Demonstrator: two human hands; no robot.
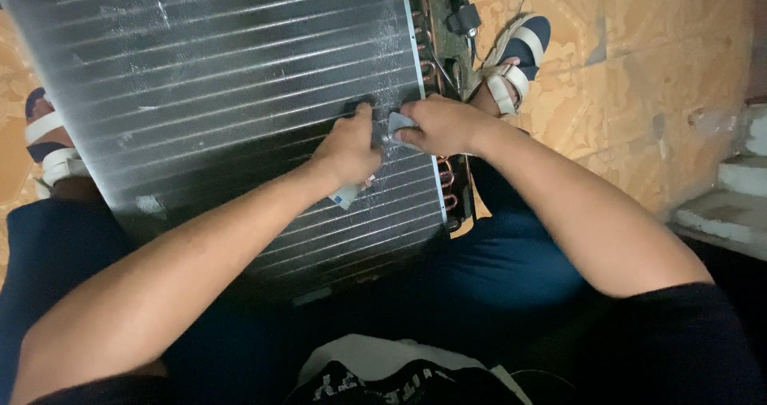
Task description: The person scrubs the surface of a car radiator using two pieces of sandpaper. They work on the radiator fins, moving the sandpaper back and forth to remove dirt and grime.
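Two hands press a finned coil (224,93) above tan floor tiles (639,69).

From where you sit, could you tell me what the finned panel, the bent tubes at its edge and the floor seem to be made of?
The finned panel looks like thin, dull grey metal, perhaps aluminium: fine close ridges with a soft sheen. The bent tubes look like copper, going by their reddish-orange gloss. The floor seems glazed ceramic tile, tan and mottled, with visible joints.

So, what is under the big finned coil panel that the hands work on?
Under the finned coil panel show dark blue trousers, sandalled feet and tiled floor. What lies beneath its middle is covered.
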